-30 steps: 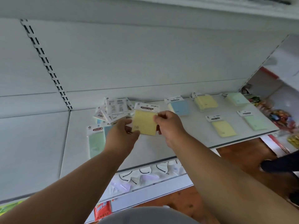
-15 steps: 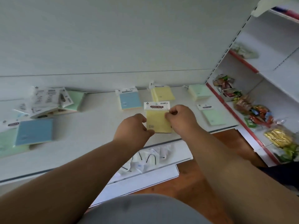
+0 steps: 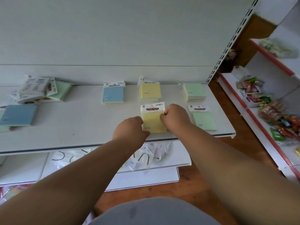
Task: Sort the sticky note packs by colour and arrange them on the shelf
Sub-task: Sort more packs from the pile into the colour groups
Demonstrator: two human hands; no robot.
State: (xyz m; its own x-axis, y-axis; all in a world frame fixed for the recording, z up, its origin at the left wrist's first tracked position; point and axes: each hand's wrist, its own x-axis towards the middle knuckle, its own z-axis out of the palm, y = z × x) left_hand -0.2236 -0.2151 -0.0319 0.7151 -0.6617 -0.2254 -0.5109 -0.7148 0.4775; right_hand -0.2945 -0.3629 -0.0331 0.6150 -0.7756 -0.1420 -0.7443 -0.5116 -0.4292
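A yellow sticky note pack with a white header card lies near the front edge of the white shelf. My left hand pinches its lower left corner and my right hand pinches its right edge. Behind it sits a stack of yellow packs. A blue pack lies to the left of that stack, and green packs to the right. Another green pack lies right of my right hand. An unsorted heap and a blue pack are at the far left.
A lower shelf under the front edge holds clear bags with black cords. On the right a red-trimmed rack carries colourful snack packets. The shelf's perforated upright rises at the back right. Brown floor shows below.
Both hands carried the yellow pack rightward from the heap and brought it down onto the shelf in front of the yellow stack. The view swung right with them.
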